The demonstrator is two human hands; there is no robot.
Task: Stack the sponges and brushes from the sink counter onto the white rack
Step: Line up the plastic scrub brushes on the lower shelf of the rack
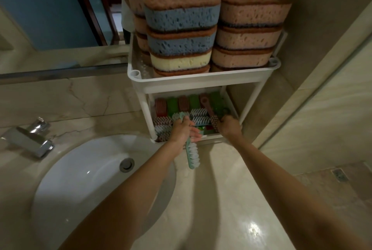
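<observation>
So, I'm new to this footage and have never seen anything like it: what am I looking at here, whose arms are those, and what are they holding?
There is no machine here. A person wears a wide-angle camera on the head, which looks down at their own two bare arms. The left hand grips a teal brush with white bristles. The right hand holds a brown brush at the lower shelf of the white rack, where more brushes lie. Stacked sponges fill its top shelf. The rack stands on a pale counter beside a white sink with a chrome tap.
</observation>
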